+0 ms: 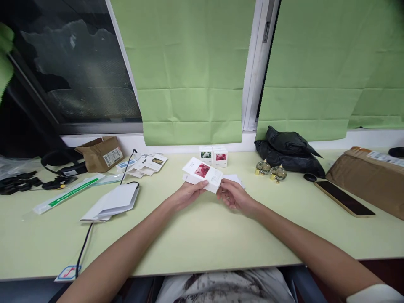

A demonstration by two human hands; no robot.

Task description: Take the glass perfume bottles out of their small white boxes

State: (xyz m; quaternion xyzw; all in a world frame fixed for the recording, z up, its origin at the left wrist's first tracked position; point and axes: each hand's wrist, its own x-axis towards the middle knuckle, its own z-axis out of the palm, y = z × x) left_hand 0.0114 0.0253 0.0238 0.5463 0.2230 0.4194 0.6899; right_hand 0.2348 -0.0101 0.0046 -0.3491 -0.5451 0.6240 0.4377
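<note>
Above the middle of the table, a white cardboard box with a red flower picture lies tilted in my left hand, the thumb pressed on its near side. My right hand is at the box's right end, its fingers curled in against that end. Just behind stand two small white boxes side by side, one with a white-flower picture and one with a pink-flower picture. A flat white piece lies on the table behind my right hand, partly covered.
To the left lie folded white card, flattened boxes, an open brown carton, a green-striped plastic strip and a black cable. Right: two glass bottles, black bags, a phone and a brown parcel.
</note>
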